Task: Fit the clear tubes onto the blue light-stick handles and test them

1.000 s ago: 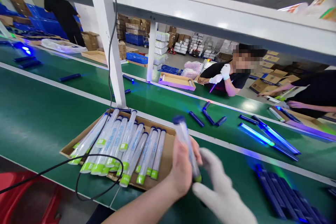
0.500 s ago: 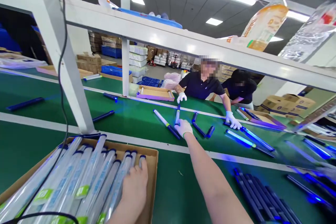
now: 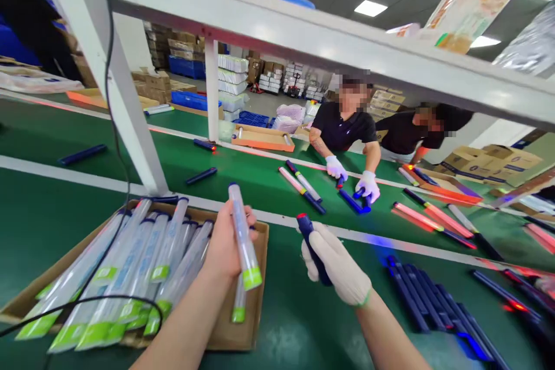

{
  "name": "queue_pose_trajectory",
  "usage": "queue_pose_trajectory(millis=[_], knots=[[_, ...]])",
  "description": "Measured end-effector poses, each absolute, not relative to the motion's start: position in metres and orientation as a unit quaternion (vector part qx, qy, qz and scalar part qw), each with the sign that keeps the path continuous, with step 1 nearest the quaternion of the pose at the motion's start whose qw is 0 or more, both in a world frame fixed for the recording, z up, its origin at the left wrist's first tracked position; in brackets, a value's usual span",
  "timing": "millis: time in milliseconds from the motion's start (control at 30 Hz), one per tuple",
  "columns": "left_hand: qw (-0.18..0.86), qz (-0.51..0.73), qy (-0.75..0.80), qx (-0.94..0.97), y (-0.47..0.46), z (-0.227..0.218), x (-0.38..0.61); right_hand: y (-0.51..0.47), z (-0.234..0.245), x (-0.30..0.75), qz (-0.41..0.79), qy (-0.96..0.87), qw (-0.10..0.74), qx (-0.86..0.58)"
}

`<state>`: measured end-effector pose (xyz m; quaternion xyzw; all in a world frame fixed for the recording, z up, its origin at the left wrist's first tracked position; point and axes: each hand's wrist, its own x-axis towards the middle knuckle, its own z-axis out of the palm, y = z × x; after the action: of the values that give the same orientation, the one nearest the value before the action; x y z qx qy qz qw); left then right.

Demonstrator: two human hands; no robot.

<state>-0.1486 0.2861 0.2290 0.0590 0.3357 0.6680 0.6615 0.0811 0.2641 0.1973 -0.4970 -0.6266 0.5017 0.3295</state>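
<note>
- The bare left hand [image 3: 223, 245] curls closed around a clear plastic tube [image 3: 241, 231], which tilts upward with its green end below the fist.
- The white-gloved right hand [image 3: 336, 263] wraps around a dark blue rod [image 3: 309, 243], its tip poking above the fingers.
- Under the left grip, a cardboard tray [image 3: 229, 338] holds many green-ended tubes [image 3: 130, 260].
- Right of the right grip, more blue rods [image 3: 427, 300] lie side by side on a green conveyor belt [image 3: 277, 324].
- Across the belt, beyond both grips, a co-worker's gloved hands [image 3: 367, 186] work among other rods.
</note>
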Motion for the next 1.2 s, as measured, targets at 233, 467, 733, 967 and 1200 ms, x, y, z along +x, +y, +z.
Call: queue_pose_trajectory(millis=[233,467,733,967,1200], knots=[[0.599,0.744,0.295,0.037,0.272,0.223,-0.144,0.153,0.211,0.035,0.725,-0.495,0.304,-0.369],[0.606,0.749,0.257,0.067,0.254,0.228,-0.149,0.113,0.201,0.02,0.722,-0.407,0.292,-0.478],[0.628,0.745,0.199,0.105,0.246,0.238,-0.15,0.122,0.185,0.019,0.696,-0.504,0.295,-0.417],[0.698,0.706,0.073,0.094,0.244,0.229,-0.151,0.11,0.174,0.021,0.666,-0.544,0.306,-0.409],[0.674,0.726,0.065,0.121,0.236,0.234,-0.151,0.1,0.166,0.012,0.683,-0.508,0.307,-0.425]])
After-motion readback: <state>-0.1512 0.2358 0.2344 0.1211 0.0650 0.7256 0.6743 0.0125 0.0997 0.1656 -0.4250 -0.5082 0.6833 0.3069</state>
